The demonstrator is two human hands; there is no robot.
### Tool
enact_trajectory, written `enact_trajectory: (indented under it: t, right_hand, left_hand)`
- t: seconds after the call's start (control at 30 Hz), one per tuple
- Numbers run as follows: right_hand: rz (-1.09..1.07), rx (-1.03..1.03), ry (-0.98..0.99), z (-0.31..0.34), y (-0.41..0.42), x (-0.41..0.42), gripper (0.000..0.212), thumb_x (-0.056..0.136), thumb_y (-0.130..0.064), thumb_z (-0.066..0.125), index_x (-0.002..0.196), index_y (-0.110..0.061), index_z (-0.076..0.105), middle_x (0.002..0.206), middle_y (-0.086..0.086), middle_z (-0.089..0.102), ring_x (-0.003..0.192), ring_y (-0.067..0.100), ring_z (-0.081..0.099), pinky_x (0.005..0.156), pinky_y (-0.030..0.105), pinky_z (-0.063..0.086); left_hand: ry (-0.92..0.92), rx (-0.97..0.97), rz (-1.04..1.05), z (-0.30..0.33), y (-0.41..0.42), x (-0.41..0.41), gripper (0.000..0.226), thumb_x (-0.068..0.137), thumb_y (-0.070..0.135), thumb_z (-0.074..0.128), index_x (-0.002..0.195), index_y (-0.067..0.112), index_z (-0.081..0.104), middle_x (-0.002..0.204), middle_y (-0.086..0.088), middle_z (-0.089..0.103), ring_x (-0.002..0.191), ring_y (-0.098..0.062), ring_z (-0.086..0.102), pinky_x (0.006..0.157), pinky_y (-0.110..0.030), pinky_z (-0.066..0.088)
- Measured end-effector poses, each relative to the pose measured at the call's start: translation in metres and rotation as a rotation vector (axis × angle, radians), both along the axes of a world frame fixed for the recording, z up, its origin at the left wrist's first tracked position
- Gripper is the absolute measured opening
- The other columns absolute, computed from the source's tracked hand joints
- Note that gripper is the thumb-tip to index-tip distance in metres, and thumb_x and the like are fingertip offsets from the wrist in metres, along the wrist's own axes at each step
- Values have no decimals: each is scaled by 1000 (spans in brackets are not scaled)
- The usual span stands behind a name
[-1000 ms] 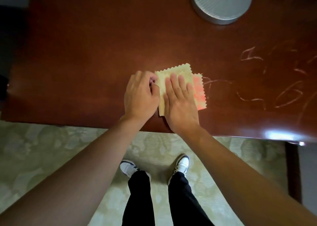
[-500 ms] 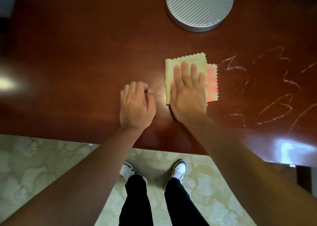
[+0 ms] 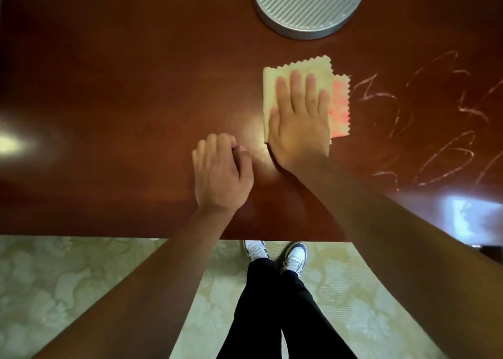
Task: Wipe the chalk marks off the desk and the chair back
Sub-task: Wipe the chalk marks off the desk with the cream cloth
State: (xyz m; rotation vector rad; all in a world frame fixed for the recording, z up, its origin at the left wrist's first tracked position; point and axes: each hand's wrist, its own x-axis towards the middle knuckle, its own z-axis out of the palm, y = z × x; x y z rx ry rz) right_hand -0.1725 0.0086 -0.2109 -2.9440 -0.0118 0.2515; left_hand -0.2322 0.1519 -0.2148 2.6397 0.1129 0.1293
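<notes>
From my remote feed: a folded yellow cloth [image 3: 299, 68] with zigzag edges and a pink layer showing along its right side lies flat on the dark red-brown bench [image 3: 122, 86], just left of the chalk marks [image 3: 424, 119], whose nearest scrawl begins just beside the pink edge and runs on toward the right border of the view. I see the right hand [image 3: 299, 119] pressed flat on the cloth, fingers straight and slightly spread, palm covering its near half. The left hand [image 3: 220, 170] rests on the bare bench near the cloth's near-left corner without touching it, fingers loosely curled under and holding nothing. A round, ribbed grey metal object [image 3: 307, 4] sits at the far edge of the bench, beyond the cloth and apart from it. Bright glare patches show on the polished surface at the left and at the near right. Below the bench edge I see dark trousers [image 3: 272, 312], white trainers [image 3: 295, 256] and a pale patterned floor [image 3: 54, 285].
</notes>
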Motion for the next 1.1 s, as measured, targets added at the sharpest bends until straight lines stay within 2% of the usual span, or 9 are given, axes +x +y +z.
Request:
enact_trajectory:
  t: [0.13,0.23,0.3,0.43,0.57,0.67,0.8,0.97,1.1]
  right_hand:
    - [112,-23,15,0,42,-8,59,103,-39,11,158,-18,7,165,10,2,152,32,-4,122,50,-3]
    - [181,-3,47,0,29,-19,56,105,-38,15,158,-19,10,166,8,3,152,30,-4,123,47,-2]
    - [138,-29,33,0,1,-9,56,105,-39,16,158,-21,8,166,6,1,152,28,-4,123,47,-4]
    - [-88,-9,23,0,-75,21,57,105,-39,18,158,-20,10,166,9,1,152,31,-4,121,48,-4]
    - [-190,-23,-1,-2,-112,21,59,104,-41,15,158,-19,11,166,9,3,152,32,-2,121,49,-2]
    - [-241,-26,-10,-4,-123,3,60,102,-42,14,158,-19,12,166,9,5,152,32,-1,122,50,0]
    - [-260,-36,2,-5,-138,-19,60,102,-42,14,158,-21,10,166,7,3,152,30,-2,123,50,0]
    - [-309,-28,2,-2,-159,13,57,105,-39,16,158,-22,6,166,5,-2,152,28,-7,122,49,-3]
    - [-188,-32,-19,-3,-151,42,58,104,-40,15,158,-23,5,166,7,-2,152,29,-6,122,51,-3]
  left_hand:
    - [-54,-56,-14,1,2,-2,21,94,18,40,94,6,57,91,-12,58,82,-33,50,78,-43,36]
    - [-42,-61,-2,-2,4,-3,20,95,20,43,100,7,58,93,-11,60,84,-32,51,79,-41,36]
    - [-20,-23,-5,-3,5,-2,19,91,22,47,98,8,59,91,-11,59,84,-33,51,79,-43,37]
    - [14,67,-16,2,-5,3,14,87,16,50,93,7,59,90,-14,57,83,-36,52,75,-48,40]
    - [-16,-64,-134,16,-45,26,15,83,10,54,95,7,63,93,-12,61,87,-35,54,77,-48,40]
    - [-110,-114,-223,25,-94,44,17,82,12,51,94,8,63,89,-9,61,83,-30,54,75,-41,37]
    - [-85,-122,-230,16,-132,42,12,84,8,55,94,9,62,90,-7,60,83,-29,54,76,-37,36]
    - [1,13,-249,0,-138,30,6,84,11,51,88,11,56,87,-8,55,81,-29,48,74,-38,31]
    - [-40,11,-230,-2,-142,32,18,91,18,38,89,11,54,86,-7,54,79,-25,46,76,-38,34]
